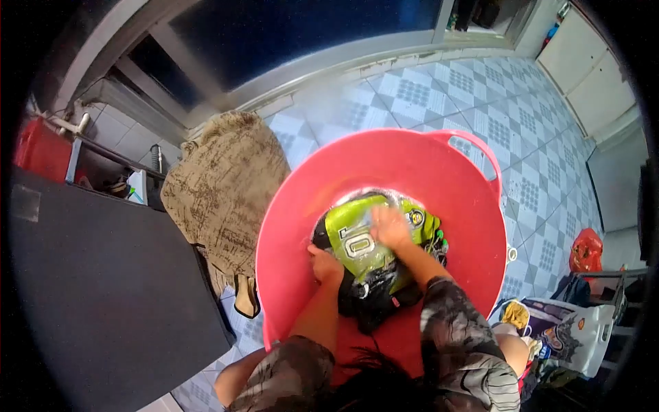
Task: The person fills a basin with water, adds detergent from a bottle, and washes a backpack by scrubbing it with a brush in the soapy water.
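Note:
A lime-green and black backpack point(358, 246), with white lettering and a round badge, lies wet and partly sudsy in the bottom of a large pink tub point(371, 154). At its left edge, my left hand point(326, 266) is closed on the dark fabric, with the fingertips partly hidden. My right hand point(390, 228) is over the green panel, smeared by motion and curled. A pale blur shows beside its fingers; what it holds, if anything, I cannot make out. Black straps and green-tipped cords lie bunched along the backpack's lower and right sides.
A brown patterned cloth point(223, 185) is draped left of the tub, beside a dark grey panel point(110, 295). One shoe point(246, 296) stands near the tub. Blue-grey tiles point(542, 158) extend behind and right. Bags point(583, 336) and a red plastic bag point(586, 250) sit at right.

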`<action>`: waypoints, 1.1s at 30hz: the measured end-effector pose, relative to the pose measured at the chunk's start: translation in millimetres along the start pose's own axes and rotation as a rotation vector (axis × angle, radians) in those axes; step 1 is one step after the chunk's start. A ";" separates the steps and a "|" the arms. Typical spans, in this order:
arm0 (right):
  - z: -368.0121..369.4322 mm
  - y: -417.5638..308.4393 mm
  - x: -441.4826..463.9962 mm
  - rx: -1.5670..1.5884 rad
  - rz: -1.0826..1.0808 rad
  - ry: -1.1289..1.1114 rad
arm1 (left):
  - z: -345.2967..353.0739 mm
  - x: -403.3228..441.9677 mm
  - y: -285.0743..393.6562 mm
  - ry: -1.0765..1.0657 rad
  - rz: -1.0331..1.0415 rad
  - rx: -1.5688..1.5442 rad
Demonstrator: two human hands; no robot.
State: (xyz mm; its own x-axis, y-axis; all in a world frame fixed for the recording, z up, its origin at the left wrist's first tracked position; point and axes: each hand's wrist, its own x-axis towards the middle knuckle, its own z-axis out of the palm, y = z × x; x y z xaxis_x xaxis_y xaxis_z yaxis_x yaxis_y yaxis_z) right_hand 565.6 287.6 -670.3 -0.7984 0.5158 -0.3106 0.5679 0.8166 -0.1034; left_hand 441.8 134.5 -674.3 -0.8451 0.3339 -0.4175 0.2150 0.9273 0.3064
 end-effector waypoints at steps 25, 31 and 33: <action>23.7 -22.3 14.3 0.072 -0.012 0.283 | 36.9 4.2 -29.6 0.189 0.071 -0.160; 30.3 -27.7 10.5 0.106 -0.302 0.036 | 28.5 6.6 -29.2 -0.025 0.030 -0.096; 14.2 -12.6 17.7 0.053 -0.095 0.032 | 37.2 12.1 -32.6 0.000 0.092 -0.036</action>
State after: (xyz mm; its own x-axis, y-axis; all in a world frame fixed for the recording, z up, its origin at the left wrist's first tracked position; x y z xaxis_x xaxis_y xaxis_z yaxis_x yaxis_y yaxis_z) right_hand 547.2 282.8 -688.0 -0.8544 0.4456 -0.2671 0.4987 0.8477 -0.1810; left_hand 442.7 114.7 -721.1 -0.8226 0.4177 -0.3858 0.2744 0.8859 0.3740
